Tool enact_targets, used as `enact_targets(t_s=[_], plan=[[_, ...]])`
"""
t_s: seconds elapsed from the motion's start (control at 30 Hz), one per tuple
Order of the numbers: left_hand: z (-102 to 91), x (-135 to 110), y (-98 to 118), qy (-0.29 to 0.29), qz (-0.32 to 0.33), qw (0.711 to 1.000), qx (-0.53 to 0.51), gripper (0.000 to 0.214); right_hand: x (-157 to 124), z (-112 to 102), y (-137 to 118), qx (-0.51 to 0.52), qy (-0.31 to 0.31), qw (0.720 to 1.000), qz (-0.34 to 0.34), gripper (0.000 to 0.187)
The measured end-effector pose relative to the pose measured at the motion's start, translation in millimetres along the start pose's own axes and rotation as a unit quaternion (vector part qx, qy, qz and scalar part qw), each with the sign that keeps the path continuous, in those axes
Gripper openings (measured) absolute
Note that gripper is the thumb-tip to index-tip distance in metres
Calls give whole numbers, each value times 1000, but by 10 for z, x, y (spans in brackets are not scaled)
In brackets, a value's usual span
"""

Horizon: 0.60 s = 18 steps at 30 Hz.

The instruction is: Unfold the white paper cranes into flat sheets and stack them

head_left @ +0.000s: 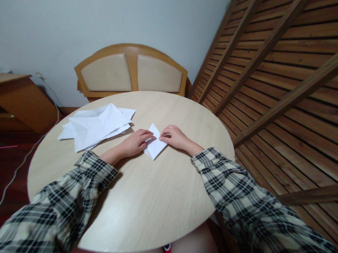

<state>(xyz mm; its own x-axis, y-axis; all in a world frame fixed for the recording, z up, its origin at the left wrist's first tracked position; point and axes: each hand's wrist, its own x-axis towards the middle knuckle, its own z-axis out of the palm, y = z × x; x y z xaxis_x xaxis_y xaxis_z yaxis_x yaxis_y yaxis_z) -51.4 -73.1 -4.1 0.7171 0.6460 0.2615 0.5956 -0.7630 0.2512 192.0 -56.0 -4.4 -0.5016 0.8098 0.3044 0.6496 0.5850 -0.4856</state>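
Observation:
A small folded white paper (155,143), diamond-shaped, lies flat near the middle of the round wooden table (150,202). My left hand (136,142) rests on its left side, fingers curled and pressing down along a fold. My right hand (174,137) presses its right corner with pinched fingertips. Both arms wear plaid sleeves.
A loose pile of creased white paper sheets (94,125) lies at the table's far left. A wooden chair with padded back (131,72) stands behind the table. A slatted wooden frame (281,80) leans at the right. A wooden cabinet (13,99) and a cable are at the left.

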Motion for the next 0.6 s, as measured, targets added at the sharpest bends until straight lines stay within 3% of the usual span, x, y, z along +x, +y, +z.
enact_targets(t_s=[0.27,0.47,0.6], plan=[[110,-18,-122,-8,3,1000,8,40,-33,-20,-27,42,-56,997,-40,22],[100,-24,-129,-20,-8,1000,4,41,-52,-142,-1,85,-145,984,-57,31],[95,-30,-133,-18,-9,1000,1,43,-48,-218,16,102,-169,979,-51,33]])
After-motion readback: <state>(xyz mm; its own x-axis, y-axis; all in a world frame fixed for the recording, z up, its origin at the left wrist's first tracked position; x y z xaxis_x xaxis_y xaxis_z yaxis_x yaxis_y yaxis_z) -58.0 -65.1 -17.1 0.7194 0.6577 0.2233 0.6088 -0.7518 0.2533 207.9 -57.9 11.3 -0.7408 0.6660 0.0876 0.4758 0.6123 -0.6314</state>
